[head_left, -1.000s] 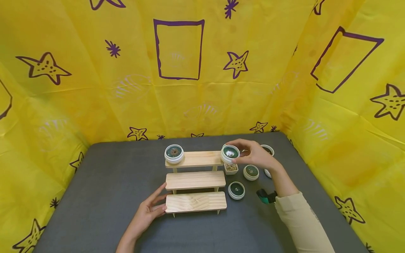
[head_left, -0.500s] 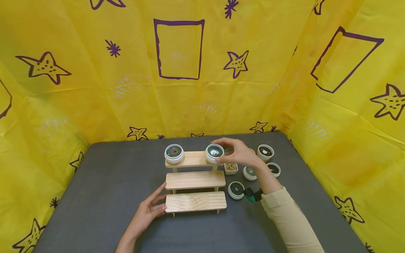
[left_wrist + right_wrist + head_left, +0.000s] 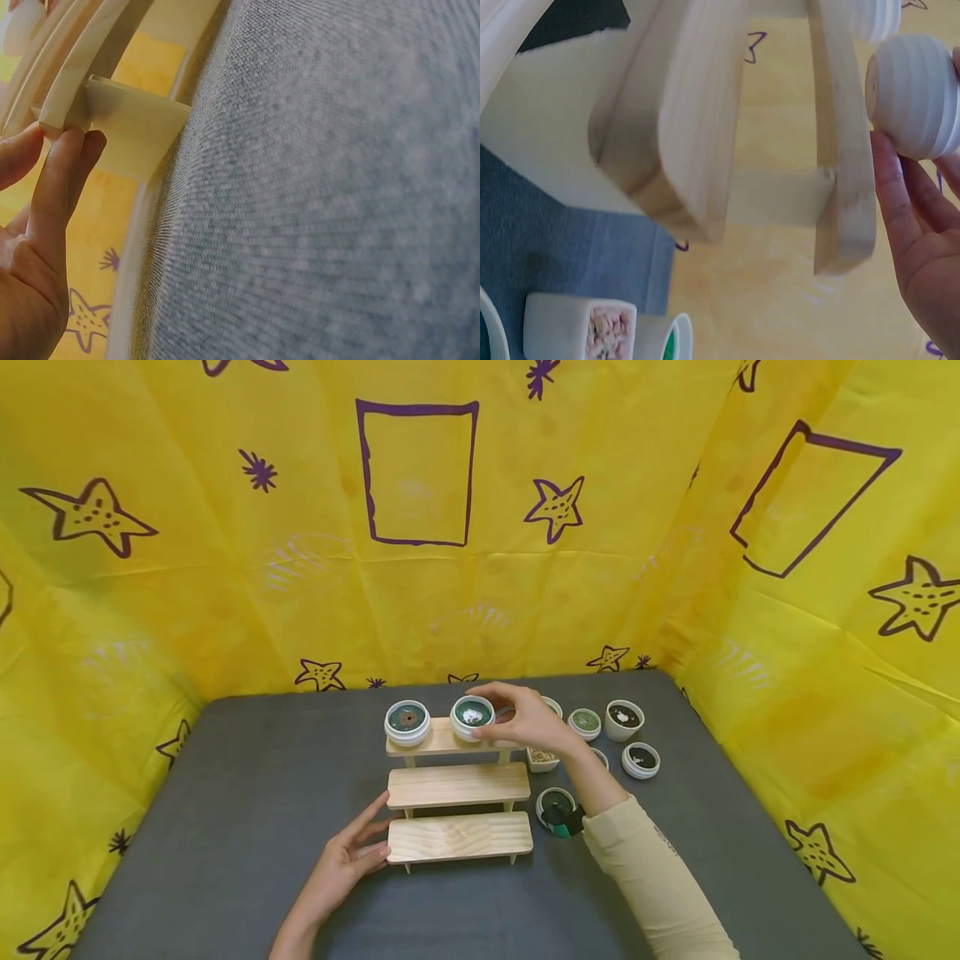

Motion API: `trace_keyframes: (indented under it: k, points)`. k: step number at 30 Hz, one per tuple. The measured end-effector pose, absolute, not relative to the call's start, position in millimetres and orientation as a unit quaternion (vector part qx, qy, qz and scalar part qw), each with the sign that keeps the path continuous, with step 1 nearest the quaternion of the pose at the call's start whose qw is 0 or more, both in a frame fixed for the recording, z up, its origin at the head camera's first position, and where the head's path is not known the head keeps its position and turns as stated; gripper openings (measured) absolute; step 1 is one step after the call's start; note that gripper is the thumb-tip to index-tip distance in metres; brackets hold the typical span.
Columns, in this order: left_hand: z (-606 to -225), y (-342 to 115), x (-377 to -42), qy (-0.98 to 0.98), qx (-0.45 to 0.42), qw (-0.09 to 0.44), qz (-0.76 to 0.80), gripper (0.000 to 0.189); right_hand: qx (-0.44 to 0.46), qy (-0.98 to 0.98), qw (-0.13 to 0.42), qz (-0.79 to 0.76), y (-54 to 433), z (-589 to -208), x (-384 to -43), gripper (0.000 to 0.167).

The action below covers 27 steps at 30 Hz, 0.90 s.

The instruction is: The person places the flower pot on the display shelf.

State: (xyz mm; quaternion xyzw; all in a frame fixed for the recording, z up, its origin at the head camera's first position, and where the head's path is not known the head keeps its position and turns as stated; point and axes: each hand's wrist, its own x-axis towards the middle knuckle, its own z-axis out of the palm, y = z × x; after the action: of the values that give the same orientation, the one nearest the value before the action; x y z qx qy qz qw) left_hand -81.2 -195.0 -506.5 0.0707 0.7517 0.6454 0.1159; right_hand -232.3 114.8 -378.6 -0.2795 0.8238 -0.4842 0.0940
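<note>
A three-step wooden display stand (image 3: 459, 787) stands on the grey table. My left hand (image 3: 341, 864) holds its left end, and in the left wrist view the thumb and fingers (image 3: 56, 180) pinch a board's corner. My right hand (image 3: 528, 720) grips a small round white pot (image 3: 472, 717) with a green top and a white patch. That pot is right over the middle of the top step; in the right wrist view its ribbed side (image 3: 915, 97) shows beside the board. Another white pot (image 3: 407, 723), with a brown-centred top, sits at the top step's left end.
To the right of the stand are a square pot of pebbles (image 3: 542, 760), a green-topped pot (image 3: 584, 723), dark-filled pots (image 3: 624, 717) and a round pot (image 3: 553, 800) partly behind the wrist strap (image 3: 567, 827). Yellow patterned cloth (image 3: 420, 610) encloses the table's back and sides.
My right hand has carried the white pot leftward along the top step, from its right end to the middle. Pots behind the arm have come into view. My left hand keeps its hold.
</note>
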Motion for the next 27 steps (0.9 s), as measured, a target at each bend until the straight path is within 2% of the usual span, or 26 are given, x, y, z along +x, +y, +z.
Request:
trace_keyframes:
  k: [27]
  points:
    - [-507, -193, -81, 0.752, 0.066, 0.113, 0.646, 0.075, -0.269, 0.84, 0.079, -0.464, 102, -387, -232, 0.065]
